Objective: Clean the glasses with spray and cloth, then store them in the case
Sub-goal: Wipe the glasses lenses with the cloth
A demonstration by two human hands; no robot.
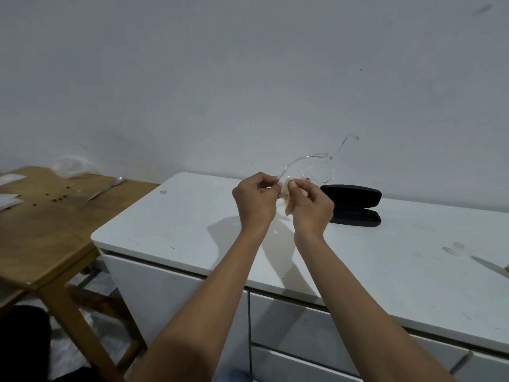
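Glasses [316, 168], cloth [287, 195], both hands; one case [354, 204].

We record, above a white bench [192, 216] with drawers: a left hand [254, 198] pinching one temple of clear-framed glasses [319, 169]; a right hand [311, 205] gripping a pale cloth [287, 201] against the frame. The glasses are held in the air, lenses toward the wall. On the bench behind the hands we note a black case [355, 205], lying open. At left stands a wooden table [41, 230] carrying a crumpled plastic bag [71, 168] and small dark specks.
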